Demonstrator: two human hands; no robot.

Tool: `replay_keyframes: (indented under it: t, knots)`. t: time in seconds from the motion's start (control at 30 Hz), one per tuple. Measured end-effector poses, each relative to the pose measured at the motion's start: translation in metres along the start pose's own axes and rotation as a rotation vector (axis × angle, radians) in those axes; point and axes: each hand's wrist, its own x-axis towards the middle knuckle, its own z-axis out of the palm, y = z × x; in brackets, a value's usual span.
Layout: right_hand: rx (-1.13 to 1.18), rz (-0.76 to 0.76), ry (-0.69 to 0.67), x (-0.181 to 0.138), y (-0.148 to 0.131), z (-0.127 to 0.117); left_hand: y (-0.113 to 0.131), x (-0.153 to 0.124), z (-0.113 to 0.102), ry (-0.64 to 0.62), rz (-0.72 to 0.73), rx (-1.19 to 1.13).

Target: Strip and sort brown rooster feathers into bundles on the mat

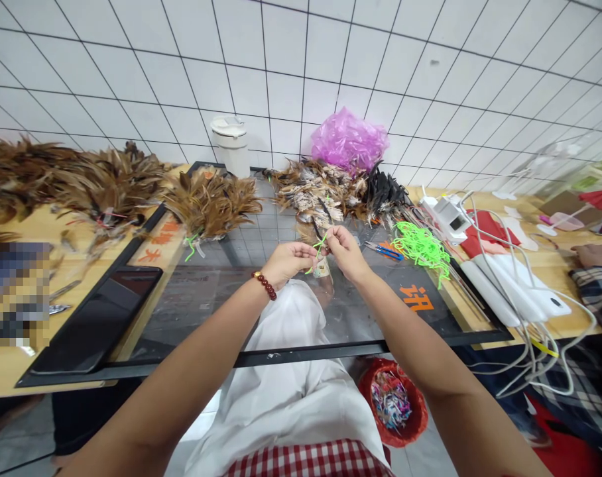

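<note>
1. The glass tabletop (261,318) has a black frame. Its near edge runs just in front of the person's lap, and its left edge borders a black tablet (97,318).
2. The widest bare stretch of glass lies between the hands and that near edge. The far side is crowded with a brown feather pile (211,202) and a mixed feather pile (325,189).
3. The left hand (287,262) and the right hand (347,253) are held above the middle of the glass, close together. The fingers of both are closed, pinching a green cord (317,250) that spans between them.
4. To the right, a heap of green cords (423,245) and a blue-handled tool (385,252) lie near the right hand. Beyond them are a white power strip (450,215) and trailing cables.
5. A white lidded cup (231,146) stands shut against the tiled wall, so its contents are unseen.
6. A pink plastic bag (348,139) sits behind the feathers.
7. A red basket (368,391) on the floor holds mixed coloured scraps.
8. Another person's hand (597,255) rests at the far right edge.
</note>
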Motion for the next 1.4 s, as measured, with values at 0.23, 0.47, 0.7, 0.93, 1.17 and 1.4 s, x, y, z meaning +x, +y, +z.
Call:
replay_keyframes:
  t: [0.23,0.47,0.7,0.93,1.17,1.4]
  knots:
    - [-0.143,-0.092,-0.156,-0.005,-0.012,0.001,0.004,0.002,-0.003,-0.108,-0.135,-0.426]
    - [-0.460,-0.220,-0.210,-0.009,-0.012,0.001,-0.002,0.006,-0.004,-0.039,-0.079,-0.466]
    - [-0.338,-0.149,-0.114,-0.010,-0.012,0.002,0.000,0.006,-0.004,0.058,-0.033,-0.562]
    - [-0.155,-0.048,-0.160,-0.009,-0.009,0.007,-0.003,0.007,-0.003,0.038,-0.008,-0.525]
    - [-0.292,-0.058,-0.040,-0.010,-0.009,0.006,0.000,0.004,0.002,0.036,0.062,-0.433]
    - [0.130,0.124,0.057,-0.003,-0.014,0.005,-0.001,0.005,0.002,0.059,0.120,-0.466]
